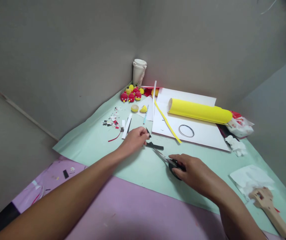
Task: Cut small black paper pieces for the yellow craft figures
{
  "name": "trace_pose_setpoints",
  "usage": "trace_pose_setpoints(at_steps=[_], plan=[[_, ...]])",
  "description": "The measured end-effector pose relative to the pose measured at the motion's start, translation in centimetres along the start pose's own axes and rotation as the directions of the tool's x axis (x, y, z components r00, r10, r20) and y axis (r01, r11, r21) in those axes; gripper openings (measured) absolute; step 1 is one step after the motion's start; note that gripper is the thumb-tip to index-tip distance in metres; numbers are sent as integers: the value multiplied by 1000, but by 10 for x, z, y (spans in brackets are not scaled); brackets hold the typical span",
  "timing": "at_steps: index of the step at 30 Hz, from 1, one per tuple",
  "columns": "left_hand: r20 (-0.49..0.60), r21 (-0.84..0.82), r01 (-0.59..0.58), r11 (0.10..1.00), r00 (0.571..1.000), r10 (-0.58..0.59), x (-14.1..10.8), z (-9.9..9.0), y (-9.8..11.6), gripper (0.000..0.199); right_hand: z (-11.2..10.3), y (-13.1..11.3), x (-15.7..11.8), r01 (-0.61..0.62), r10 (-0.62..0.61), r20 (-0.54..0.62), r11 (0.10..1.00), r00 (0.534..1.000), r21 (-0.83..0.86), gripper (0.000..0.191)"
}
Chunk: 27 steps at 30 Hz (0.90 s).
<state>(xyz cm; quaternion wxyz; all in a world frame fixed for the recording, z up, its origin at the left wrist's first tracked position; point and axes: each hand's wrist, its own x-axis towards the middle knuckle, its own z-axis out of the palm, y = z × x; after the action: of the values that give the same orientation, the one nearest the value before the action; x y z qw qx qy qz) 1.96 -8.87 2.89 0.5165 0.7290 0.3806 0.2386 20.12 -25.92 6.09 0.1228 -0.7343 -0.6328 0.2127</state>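
At the left-center of the frame I have a pile of paper scraps (114,121), with white strips (126,126) just to its right. Above these, at upper center, small red-and-yellow figures (131,96) stand grouped in front of a lidded white cup (138,72). At frame center, my left hand (135,138) is narrowed to a fingertip pinch on a small black piece (149,133). Directly below that piece, a black strip (158,146) lies flat on the pale green sheet (143,176). Right of center and lower, my right hand (191,170) is closed around the handles of black-handled scissors (170,162); the blades point up-left, near the strip, and I cannot tell whether they touch it. Above the right hand, a yellow roll (199,111) and a thin ring (186,131) rest on white board (205,136). At lower right, a beige glue gun (263,200) lies against crumpled tissue (249,178).
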Motion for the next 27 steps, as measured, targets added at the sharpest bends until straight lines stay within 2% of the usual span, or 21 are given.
trace_pose_setpoints(at_steps=[4,9,27], plan=[[12,-33,6,999,1000,-5,-1,1,1,17,-10,0,-2,-36,37,-7,992,999,123,38],[62,-112,16,994,998,-9,-1,4,4,17,-11,-3,-2,2,0,-13,981,1000,192,41],[93,-93,30,995,995,-22,-5,5,11,16,-12,-2,-1,12,-7,-22,981,1000,194,38]])
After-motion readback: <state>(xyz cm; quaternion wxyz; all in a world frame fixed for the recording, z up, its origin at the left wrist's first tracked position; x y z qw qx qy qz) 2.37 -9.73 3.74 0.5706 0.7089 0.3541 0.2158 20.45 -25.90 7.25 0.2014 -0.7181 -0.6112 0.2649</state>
